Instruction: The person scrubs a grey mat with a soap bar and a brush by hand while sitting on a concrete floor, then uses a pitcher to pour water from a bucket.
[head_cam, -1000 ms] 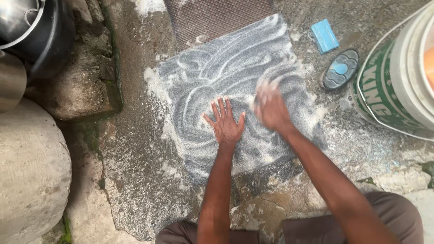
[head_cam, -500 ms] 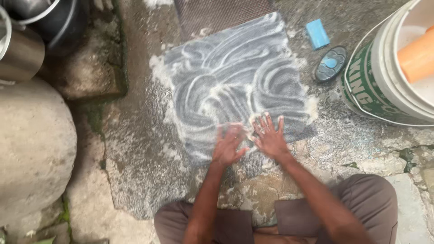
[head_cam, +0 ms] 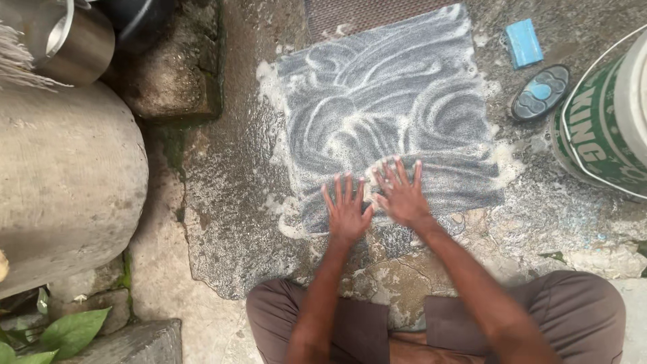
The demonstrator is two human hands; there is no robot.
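Both hands now lie side by side, left hand [head_cam: 347,210] and right hand [head_cam: 402,195] flat, fingers spread, gripping nothing, on the near edge of the soapy mat [head_cam: 391,108]. I judge the suds could let my palms slide onto the rough concrete [head_cam: 222,222].

Left hand [head_cam: 348,210] no longer blurred mid-swipe but pressed flat, fingers spread, on the near edge of the soapy mat [head_cam: 397,101]; right hand [head_cam: 400,193] drawn back from the mat's middle, now flat just beside the left. Fresh foam streaks curving where the earlier swirls ran. View shifted left, cutting off most of the bucket [head_cam: 603,131].
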